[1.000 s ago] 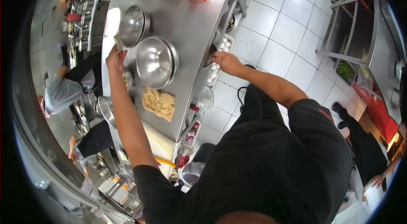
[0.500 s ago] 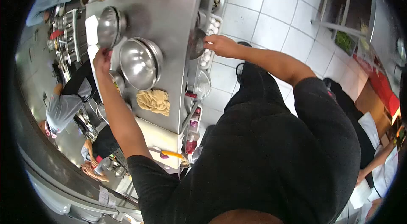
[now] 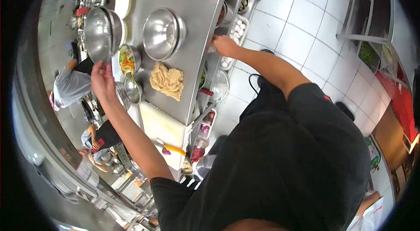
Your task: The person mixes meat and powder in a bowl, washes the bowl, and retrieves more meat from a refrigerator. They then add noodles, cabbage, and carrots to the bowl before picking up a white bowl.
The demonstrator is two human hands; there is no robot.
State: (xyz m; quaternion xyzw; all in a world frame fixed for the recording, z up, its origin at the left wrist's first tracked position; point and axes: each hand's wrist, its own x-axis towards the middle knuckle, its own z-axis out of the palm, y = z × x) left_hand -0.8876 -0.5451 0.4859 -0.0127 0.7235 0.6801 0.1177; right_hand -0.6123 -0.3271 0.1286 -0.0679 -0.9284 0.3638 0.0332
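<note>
At the far side of the counter, my left hand (image 3: pixel 103 81) grips the lower rim of a tilted stack of steel mixing bowls (image 3: pixel 97 34). A second pair of nested steel bowls (image 3: pixel 159 34) stands to the right of them on the counter. My right hand (image 3: pixel 225 46) is closed at the counter's near edge, by the lower shelf; what its fingers hold is blurred and mostly hidden. Close to my left hand are a bowl of cut vegetables (image 3: pixel 127 59) and a small steel bowl (image 3: pixel 133 90).
A folded beige cloth (image 3: pixel 167 81) lies on the steel counter (image 3: pixel 192 8). Nearer are a white cutting board (image 3: pixel 159 124) and an orange-handled knife (image 3: pixel 175 149). A tray of eggs (image 3: pixel 238 29) sits on the lower shelf. Other people work beyond the counter.
My left hand has shifted the stack of bowls leftward, over the counter's far side. My right hand stays near the counter edge; the dark round metal piece at it shows less now. The view has shifted.
</note>
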